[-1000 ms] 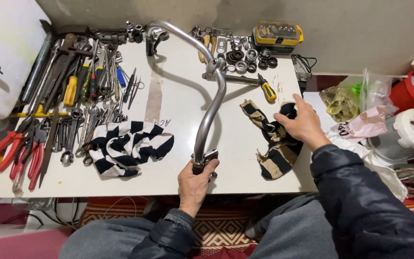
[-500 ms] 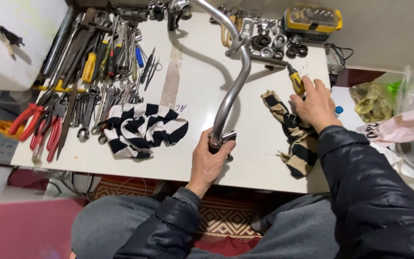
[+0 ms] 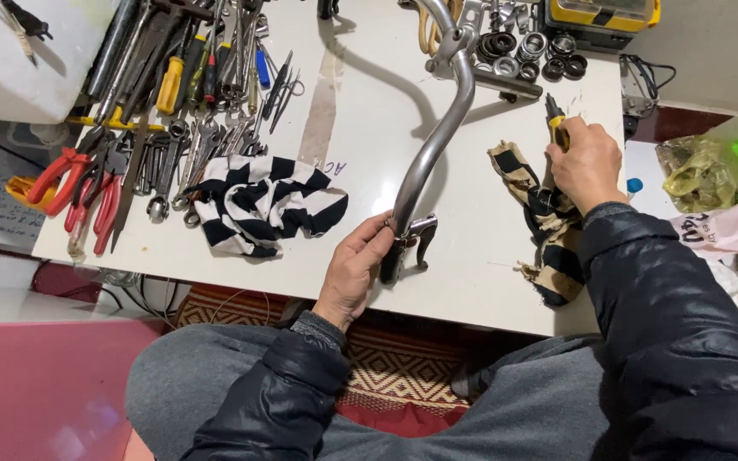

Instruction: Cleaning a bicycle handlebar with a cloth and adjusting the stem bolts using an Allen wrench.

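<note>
Gripping the handlebar end left-handed, your right hand fingers probably close on the yellow-handled screwdriver; brake lever untouched.

Bright, even overhead light; soft shadows, mild glare, sharp focus, slight edge distortion.

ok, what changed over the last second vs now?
The right hand left the far end of the tan striped rag and took hold of the yellow-handled screwdriver just beyond it. The left hand kept its grip on the near end of the bent metal handlebar. Black-and-white striped cloth and the tool pile lie as before on the white table.
</note>
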